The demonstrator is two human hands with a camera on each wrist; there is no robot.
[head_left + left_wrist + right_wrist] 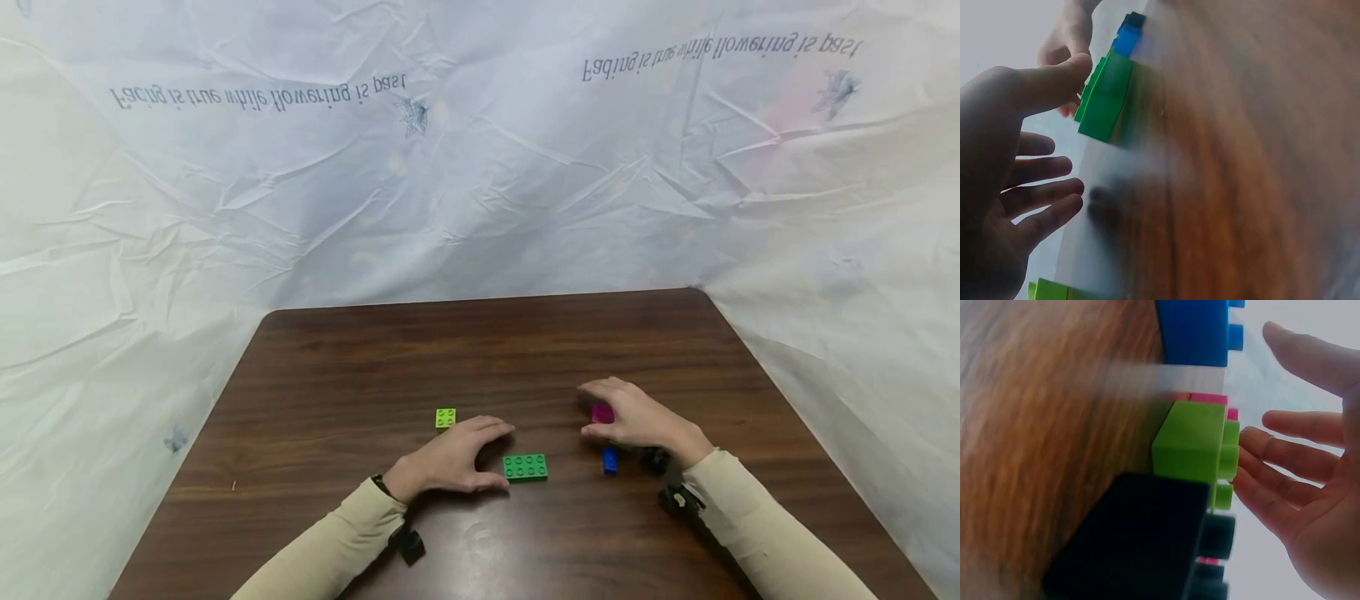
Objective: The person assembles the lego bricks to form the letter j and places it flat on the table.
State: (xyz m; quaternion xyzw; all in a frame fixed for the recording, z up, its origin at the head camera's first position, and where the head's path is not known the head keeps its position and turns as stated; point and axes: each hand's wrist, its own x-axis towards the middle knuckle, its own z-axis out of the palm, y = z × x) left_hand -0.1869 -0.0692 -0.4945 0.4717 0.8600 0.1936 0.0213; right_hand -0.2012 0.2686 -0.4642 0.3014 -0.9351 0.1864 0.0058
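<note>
My left hand [453, 458] hovers low with fingers spread and thumb apart, its open side towards a green eight-stud brick [525, 467]. Just beyond its knuckles lies a lime four-stud brick [446, 418]. Over on the right, my right hand [637, 417] is held above a magenta brick [602, 413], partly covering it. A blue brick [610, 461] lies below its thumb. Seen from the right wrist, another lime brick [1188, 437] and a black brick [1135, 537] stand beside the palm, the fingers loosely extended. Both hands hold nothing.
The bricks stand on a dark wood-grain table [375, 358] with rounded far corners. A pale wrinkled sheet [480, 208] printed with upside-down lettering hangs behind and along both sides. Small black devices are strapped at both wrists, the right one [681, 500] close to the tabletop.
</note>
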